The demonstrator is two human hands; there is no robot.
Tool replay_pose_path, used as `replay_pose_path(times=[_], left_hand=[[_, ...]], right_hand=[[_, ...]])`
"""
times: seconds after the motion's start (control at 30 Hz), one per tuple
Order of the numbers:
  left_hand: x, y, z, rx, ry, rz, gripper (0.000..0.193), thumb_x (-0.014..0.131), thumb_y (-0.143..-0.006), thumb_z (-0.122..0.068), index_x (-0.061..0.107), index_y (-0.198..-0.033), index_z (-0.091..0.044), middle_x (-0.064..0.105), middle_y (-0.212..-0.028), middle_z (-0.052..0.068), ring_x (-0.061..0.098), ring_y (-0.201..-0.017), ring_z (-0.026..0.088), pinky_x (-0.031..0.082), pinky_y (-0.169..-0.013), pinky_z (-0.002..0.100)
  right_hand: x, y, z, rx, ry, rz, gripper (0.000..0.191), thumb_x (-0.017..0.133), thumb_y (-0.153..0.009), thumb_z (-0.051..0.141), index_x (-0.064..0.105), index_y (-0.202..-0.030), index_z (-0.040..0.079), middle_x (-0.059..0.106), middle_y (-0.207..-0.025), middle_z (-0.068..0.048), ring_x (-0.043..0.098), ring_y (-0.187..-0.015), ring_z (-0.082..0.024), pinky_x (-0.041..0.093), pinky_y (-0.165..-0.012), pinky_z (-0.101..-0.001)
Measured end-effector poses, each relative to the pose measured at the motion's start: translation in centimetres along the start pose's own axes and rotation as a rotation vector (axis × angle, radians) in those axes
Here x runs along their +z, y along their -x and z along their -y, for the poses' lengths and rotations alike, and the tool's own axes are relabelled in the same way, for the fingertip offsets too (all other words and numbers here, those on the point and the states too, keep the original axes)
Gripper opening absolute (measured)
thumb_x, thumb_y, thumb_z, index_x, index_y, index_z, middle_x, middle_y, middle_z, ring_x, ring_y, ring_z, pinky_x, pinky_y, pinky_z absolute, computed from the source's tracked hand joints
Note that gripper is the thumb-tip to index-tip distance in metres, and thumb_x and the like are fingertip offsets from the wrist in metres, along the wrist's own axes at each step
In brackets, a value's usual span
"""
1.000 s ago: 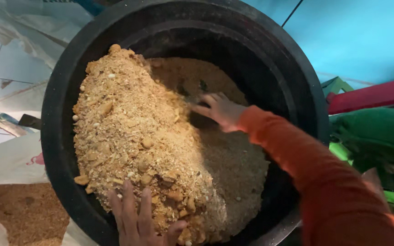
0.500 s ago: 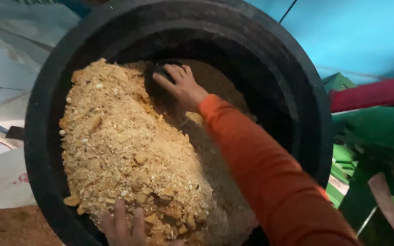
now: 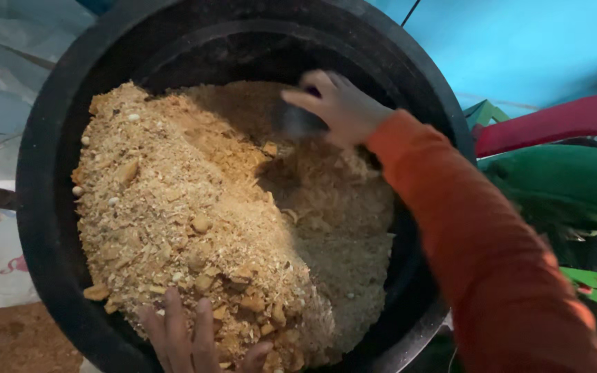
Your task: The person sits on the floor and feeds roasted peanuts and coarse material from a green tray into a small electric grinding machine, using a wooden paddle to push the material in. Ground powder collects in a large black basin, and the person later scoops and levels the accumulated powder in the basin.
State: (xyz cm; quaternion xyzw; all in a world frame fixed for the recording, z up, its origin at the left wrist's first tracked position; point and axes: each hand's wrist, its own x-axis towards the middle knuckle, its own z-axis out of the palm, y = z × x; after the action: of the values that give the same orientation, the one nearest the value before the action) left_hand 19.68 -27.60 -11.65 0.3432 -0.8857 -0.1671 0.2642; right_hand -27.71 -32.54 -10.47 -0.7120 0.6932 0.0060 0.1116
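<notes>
— What's in the black tub?
— A coarse, crumbly tan-brown mix, with pale chunks and small whitish bits.
— How does it lie?
— Heaped high against the left wall, sloping down to a finer, lower layer on the right.
— And the tub itself?
— Round, dark, thick-rimmed, seen from above.

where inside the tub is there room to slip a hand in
Inside the round black plastic tub, the lower patch is right of the coarse tan crumbly heap, against the right wall below the right hand. The left side is piled high, and the left hand presses the near edge.
</notes>
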Motion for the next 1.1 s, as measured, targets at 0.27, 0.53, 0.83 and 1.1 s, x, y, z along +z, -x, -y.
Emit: replay_pose_path(times=[0.27, 0.53, 0.83, 1.1], left_hand=[[-0.8, -2.7, -0.7, 0.096, -0.09, -0.026, 0.086, 0.057, -0.086, -0.066, 0.035, -0.154, -0.017, 0.037, -0.152, 0.03, 0.028, -0.145, 0.061, 0.02, -0.117, 0.077], [-1.3, 0.0, -1.0, -0.01, 0.036, -0.019, 0.084, 0.054, -0.092, -0.063, 0.037, -0.151, -0.005, 0.033, -0.155, 0.033, 0.021, -0.148, 0.061, 0.027, -0.118, 0.077], [-2.1, -1.2, -1.6, -0.043, 0.079, -0.003, 0.078, 0.06, -0.092, -0.055, 0.043, -0.146, -0.002, 0.032, -0.156, 0.032, 0.022, -0.148, 0.061, 0.031, -0.117, 0.076], [-2.8, -2.2, -2.4, -0.086, 0.083, -0.022, 0.054, 0.065, -0.096, -0.034, 0.054, -0.138, -0.002, 0.036, -0.157, 0.032, 0.024, -0.149, 0.063, 0.033, -0.119, 0.069]], right_hand=[[8.9, -3.4, 0.1, 0.154, 0.348, 0.086, 0.095, 0.068, -0.083, -0.005, 0.034, -0.159, 0.039, 0.022, -0.163, -0.02, 0.024, -0.147, -0.049, 0.031, -0.108, -0.0713], [3.1, 7.4, 6.7, 0.506, 0.002, 0.428, 0.09, 0.071, -0.083, 0.019, 0.028, -0.162, 0.033, 0.027, -0.156, -0.033, 0.052, -0.12, -0.055, 0.05, -0.096, -0.0559], [-1.8, 5.1, 4.1, 0.373, 0.016, 0.214, 0.102, 0.081, -0.079, 0.044, 0.022, -0.161, 0.034, 0.043, -0.137, -0.029, 0.06, -0.102, -0.051, 0.052, -0.085, -0.0581], [9.1, -4.7, 4.3, 0.066, 0.238, -0.112, 0.113, 0.081, -0.075, -0.004, 0.027, -0.163, 0.041, 0.026, -0.163, -0.021, 0.032, -0.147, -0.046, 0.04, -0.113, -0.0572]])
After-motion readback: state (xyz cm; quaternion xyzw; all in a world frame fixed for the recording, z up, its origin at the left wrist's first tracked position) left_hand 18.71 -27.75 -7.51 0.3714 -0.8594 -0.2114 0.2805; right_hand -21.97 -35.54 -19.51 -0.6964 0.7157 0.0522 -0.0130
